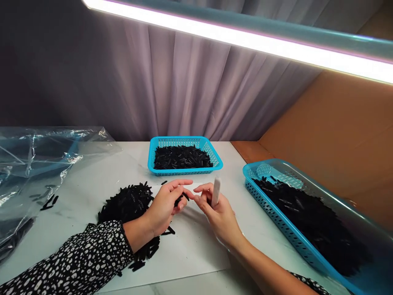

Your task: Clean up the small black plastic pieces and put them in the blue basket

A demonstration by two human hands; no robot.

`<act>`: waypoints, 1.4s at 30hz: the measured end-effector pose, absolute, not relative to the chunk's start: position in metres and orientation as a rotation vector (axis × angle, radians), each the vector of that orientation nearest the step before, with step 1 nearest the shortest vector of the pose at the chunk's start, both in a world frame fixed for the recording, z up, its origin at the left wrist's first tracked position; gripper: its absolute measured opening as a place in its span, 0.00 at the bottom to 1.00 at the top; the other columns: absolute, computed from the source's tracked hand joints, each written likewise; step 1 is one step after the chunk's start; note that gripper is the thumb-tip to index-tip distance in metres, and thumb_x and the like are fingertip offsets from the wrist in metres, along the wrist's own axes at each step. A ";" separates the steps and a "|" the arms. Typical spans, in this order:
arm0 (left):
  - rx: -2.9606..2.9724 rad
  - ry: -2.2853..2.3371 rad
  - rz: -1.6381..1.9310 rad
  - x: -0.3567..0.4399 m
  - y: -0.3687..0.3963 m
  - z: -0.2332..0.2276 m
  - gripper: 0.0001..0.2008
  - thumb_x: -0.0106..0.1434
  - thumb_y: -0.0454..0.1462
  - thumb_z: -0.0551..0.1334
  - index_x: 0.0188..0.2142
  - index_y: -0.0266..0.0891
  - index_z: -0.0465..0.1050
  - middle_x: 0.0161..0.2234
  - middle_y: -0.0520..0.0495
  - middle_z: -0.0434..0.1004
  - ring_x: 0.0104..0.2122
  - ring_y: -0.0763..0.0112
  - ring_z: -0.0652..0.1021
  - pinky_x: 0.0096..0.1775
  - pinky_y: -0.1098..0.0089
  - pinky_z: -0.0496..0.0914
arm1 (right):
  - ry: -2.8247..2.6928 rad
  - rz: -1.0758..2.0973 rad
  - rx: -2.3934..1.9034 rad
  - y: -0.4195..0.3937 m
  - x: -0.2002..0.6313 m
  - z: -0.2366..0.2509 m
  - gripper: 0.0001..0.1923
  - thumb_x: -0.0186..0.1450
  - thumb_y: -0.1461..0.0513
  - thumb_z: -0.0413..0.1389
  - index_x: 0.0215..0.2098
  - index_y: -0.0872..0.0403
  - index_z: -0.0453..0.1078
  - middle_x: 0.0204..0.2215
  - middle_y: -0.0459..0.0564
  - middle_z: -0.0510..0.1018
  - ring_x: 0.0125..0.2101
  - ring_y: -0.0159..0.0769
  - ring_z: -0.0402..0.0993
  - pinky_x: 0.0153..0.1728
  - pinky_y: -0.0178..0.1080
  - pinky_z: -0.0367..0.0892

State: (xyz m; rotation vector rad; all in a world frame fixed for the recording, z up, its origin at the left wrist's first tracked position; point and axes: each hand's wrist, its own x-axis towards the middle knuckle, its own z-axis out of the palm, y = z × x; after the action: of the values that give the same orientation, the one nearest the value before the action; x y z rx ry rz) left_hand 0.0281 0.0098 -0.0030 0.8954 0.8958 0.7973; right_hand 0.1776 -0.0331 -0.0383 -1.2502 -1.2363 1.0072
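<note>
Head view: a small black piece (181, 199) is pinched in the fingers of the left hand (166, 207), and a pale flat stick (216, 191), perhaps a file, is held upright in the closed fingers of the right hand (217, 215). The two hands are brought close together over the white table (196, 246), fingertips almost touching. The step in hand is judged to be the trimming or smoothing of one piece at a time. For the next move the piece would need to be steadied against the stick's edge and a short, controlled stroke applied.

The left forearm, in a spotted sleeve (82, 258), is laid across the table from the lower left, with the wrist resting beside a loose heap of black pieces (127, 203). The right forearm is brought in from the lower right, wrist raised, palm turned inward.

A blue basket (184, 170) filled with black pieces is set behind the hands, a second blue basket (276, 213) is placed to the right, and clear plastic sheeting (37, 164) is spread at the left.
</note>
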 end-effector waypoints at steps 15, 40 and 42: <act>0.850 0.913 0.983 0.029 0.005 0.006 0.14 0.61 0.41 0.66 0.43 0.34 0.76 0.28 0.48 0.78 0.19 0.83 0.62 0.24 0.77 0.53 | -0.787 1.530 -1.065 -0.025 0.158 -0.022 0.21 0.53 0.50 0.69 0.22 0.55 0.66 0.18 0.39 0.63 0.16 0.21 0.41 0.18 0.34 0.36; 0.916 0.827 0.814 0.020 0.022 -0.012 0.31 0.65 0.47 0.63 0.64 0.37 0.62 0.40 0.40 0.82 0.14 0.87 0.56 0.22 0.71 0.44 | -1.023 1.294 -1.087 -0.018 0.185 -0.014 0.14 0.56 0.53 0.67 0.29 0.55 0.72 0.19 0.42 0.72 0.15 0.23 0.46 0.17 0.34 0.40; 0.929 0.853 0.822 0.020 0.020 -0.011 0.31 0.67 0.49 0.60 0.64 0.38 0.61 0.43 0.37 0.82 0.14 0.88 0.55 0.22 0.70 0.44 | -0.983 1.343 -1.062 -0.018 0.184 -0.012 0.14 0.56 0.54 0.67 0.28 0.54 0.71 0.19 0.41 0.71 0.14 0.22 0.45 0.17 0.33 0.39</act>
State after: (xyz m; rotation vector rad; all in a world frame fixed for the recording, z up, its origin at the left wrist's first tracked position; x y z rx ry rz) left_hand 0.0198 0.0201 -0.0112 0.9288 0.8526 0.8222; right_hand 0.1837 -0.0178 -0.0121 -1.0624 -0.9832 1.3432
